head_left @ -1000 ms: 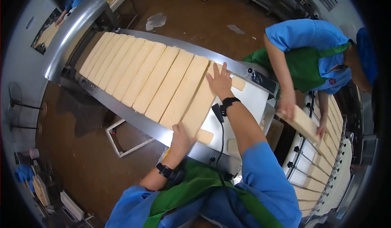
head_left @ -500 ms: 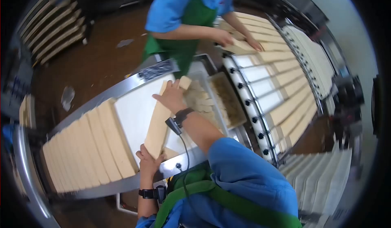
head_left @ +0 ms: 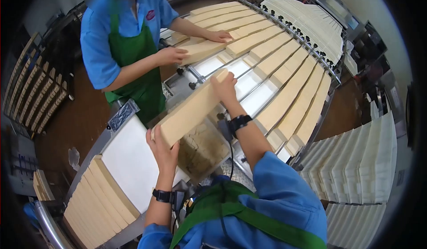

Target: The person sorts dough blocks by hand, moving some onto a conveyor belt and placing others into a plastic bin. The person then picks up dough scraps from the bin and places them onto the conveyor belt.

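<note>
A long, pale-yellow dough-like slab (head_left: 190, 112) slants up and to the right above a bin of pale scraps (head_left: 205, 147). My left hand (head_left: 163, 154) is closed around its near end, thumb on one side and fingers on the other. At the far end my right hand (head_left: 225, 89) grips the slab by the conveyor's edge. Similar slabs lie in lanes on the conveyor (head_left: 262, 93), separated by thin metal rods. Across from me, a co-worker's hands rest on another slab (head_left: 202, 52) in a far lane.
To the left, a white board (head_left: 129, 149) lies beside a tight row of slabs (head_left: 100, 200) on a metal-edged table. Stacked white ridged trays (head_left: 356, 160) stand at the right. A loaded rack (head_left: 38, 93) is at the far left.
Both my hands have lifted the slab off the white board and carried it right, over the scrap bin to the conveyor's edge. My view has turned toward the conveyor.
</note>
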`<state>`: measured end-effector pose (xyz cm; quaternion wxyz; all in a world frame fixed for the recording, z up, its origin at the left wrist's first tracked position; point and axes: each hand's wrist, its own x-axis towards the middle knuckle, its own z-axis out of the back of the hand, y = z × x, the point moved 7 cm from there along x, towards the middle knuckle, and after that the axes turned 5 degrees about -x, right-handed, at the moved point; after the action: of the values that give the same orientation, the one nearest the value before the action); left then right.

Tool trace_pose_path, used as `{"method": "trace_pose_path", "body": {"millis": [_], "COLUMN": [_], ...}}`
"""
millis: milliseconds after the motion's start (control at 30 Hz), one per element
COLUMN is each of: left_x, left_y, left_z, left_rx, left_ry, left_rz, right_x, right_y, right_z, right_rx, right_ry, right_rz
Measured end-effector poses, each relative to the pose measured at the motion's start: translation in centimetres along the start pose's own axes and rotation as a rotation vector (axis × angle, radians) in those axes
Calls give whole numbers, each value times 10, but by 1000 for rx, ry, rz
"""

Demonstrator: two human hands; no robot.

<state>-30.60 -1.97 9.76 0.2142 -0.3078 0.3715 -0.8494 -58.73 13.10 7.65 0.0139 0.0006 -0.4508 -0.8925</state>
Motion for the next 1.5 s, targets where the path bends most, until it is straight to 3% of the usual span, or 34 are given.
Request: {"method": "trace_pose_path", "body": {"millis": [167,267,300,400,533,633,733,833,1033,1133,1333,1500], "left_x": [57,91,102,112,116,120,124,125,125,123,124,124], "left_y": [-36,-32,-29,-18,-7,-10,-4,-6,-8,-9,-11,-7], "left_z": [-54,-82,-91,-110,-128,-138,-151,-166,-190,-198,-204,-205], "left_rx": [-70,-73,-95,-614,-606,-617,-640,-596,-516,-538,-478,-427], "left_ry": [25,118,201,388,398,422,404,412,406,411,381,371], "left_rz": [-66,-152,-127,251,201,219,190,154,158,231,196,174], "right_x": [85,136,145,177,195,208,206,219,223,225,225,239], "right_y": [-26,-53,-59,-72,-83,-94,-84,-98,-103,-101,-84,-79], "right_z": [22,17,16,21,19,14,24,23,29,33,36,30], "right_rx": [-98,-548,-612,-663,-646,-647,-754,-894,-688,-781,-753,-940], "right_ry": [46,212,211,229,288,211,342,176,95,15,-146,-3], "right_rz": [-109,-55,-22,3,17,3,51,17,53,103,154,86]}}
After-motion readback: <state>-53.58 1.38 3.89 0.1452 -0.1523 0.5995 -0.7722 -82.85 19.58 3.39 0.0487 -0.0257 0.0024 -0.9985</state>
